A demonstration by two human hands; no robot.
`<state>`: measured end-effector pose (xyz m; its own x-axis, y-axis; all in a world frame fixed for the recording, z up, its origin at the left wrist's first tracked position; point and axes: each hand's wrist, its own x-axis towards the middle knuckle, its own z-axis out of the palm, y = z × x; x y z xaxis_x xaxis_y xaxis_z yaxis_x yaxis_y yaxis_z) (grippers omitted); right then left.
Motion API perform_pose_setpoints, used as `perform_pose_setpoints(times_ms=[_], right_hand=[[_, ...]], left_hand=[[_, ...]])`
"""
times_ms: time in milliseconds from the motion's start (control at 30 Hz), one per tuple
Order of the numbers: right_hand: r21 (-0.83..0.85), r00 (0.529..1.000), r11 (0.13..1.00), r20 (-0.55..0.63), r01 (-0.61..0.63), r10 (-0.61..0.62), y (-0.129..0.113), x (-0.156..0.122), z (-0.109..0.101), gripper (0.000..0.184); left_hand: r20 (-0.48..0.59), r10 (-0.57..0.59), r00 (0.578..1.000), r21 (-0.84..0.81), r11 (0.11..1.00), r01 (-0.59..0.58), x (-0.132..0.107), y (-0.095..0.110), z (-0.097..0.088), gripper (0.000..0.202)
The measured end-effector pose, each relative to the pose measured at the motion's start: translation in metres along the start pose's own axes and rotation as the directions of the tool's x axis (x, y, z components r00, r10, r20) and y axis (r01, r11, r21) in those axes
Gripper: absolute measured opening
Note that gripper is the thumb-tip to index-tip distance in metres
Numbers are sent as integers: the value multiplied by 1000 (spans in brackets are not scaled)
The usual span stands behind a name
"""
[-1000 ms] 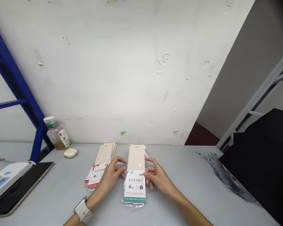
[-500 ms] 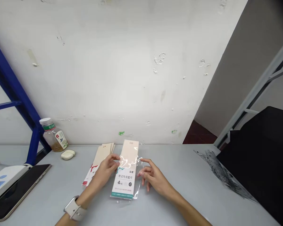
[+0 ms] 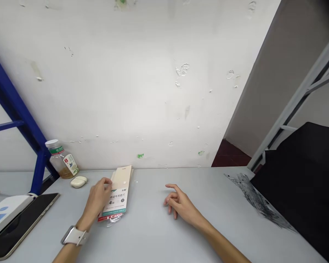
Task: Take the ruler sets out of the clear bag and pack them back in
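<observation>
a person's left hand [image 3: 96, 199] is pressing curled fingers against the left edge of a stack of plastic-wrapped exam ruler sets [image 3: 118, 195] lying on a grey table [image 3: 153, 228], though it cannot be told whether it is gripping them. the right hand [image 3: 181, 206] is resting empty and half open on the tabletop, well apart from the stack, while a small bottle of amber liquid [image 3: 61, 160] and a white earbud case [image 3: 78, 181] are sitting beyond the left hand.
</observation>
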<state>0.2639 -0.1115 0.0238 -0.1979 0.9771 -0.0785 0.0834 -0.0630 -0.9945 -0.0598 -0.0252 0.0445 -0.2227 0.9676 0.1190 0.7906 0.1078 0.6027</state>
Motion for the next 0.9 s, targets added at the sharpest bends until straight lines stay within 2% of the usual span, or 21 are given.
perform_pose_setpoints(times_ms=[100,200,333,433,500,633,767,900], right_hand=[[-11,1000,1000,-8,-5,5,0,1,1,43],[-24,999,1000,-35,2,-3,0,1,1,41],[-59,996,998,-90,-2,-3,-1,3,-3,35],[-101,989,995,-148,-16,1,-1,5,-9,31],[-112,984,993,-177,-21,1,2,7,-13,32],[-115,978,993,-209,-32,7,11,12,-21,35],[-130,985,991,-171,-38,15,14,13,-24,40],[-160,993,987,-116,-12,-6,10,11,-22,39]], left_hand=[[-4,2,1000,67,998,-1,-3,2,0,16],[57,10,998,63,998,-14,-6,6,3,20],[180,78,981,-28,997,-75,-13,17,11,23],[234,195,952,-207,967,-147,-23,27,21,20],[261,276,925,-340,923,-180,-32,34,28,21],[359,356,863,-428,884,-187,-52,46,39,26],[412,483,772,-412,855,-316,-66,50,42,29],[502,534,680,-334,845,-417,-70,44,45,56]])
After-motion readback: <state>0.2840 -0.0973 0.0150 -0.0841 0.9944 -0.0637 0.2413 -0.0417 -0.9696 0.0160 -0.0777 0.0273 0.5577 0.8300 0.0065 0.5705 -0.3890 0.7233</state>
